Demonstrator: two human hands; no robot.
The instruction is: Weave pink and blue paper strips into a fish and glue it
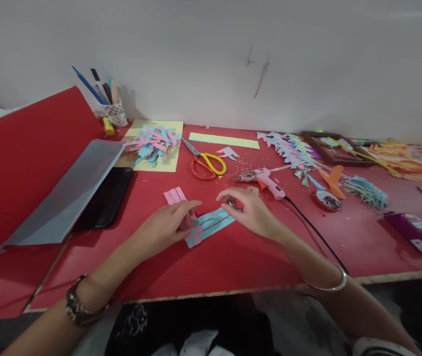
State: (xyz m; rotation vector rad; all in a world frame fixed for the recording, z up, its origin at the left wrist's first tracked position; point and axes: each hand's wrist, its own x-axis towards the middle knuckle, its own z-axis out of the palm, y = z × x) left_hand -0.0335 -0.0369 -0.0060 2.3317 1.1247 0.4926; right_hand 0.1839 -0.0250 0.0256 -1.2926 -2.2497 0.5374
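Note:
A small piece of pink and blue paper strips (197,231), woven into a checked patch, lies on the red table in front of me. My left hand (164,222) is at its left side, thumb and fingers around the woven part, with pink strip ends (174,195) sticking out beyond the fingers. Blue strips (214,221) run from the patch toward the right. Over their far ends is my right hand (250,210), its fingers bent and thumb and forefinger apart. Whether its hidden fingers touch the strips I cannot tell.
Beyond my hands lie scissors (205,162) and a pink glue gun (268,183) with a black cord. A pile of cut strips (153,143) rests at back left, near a pen cup (116,112). A black phone (107,200) lies left; folded paper garlands (288,148) lie right.

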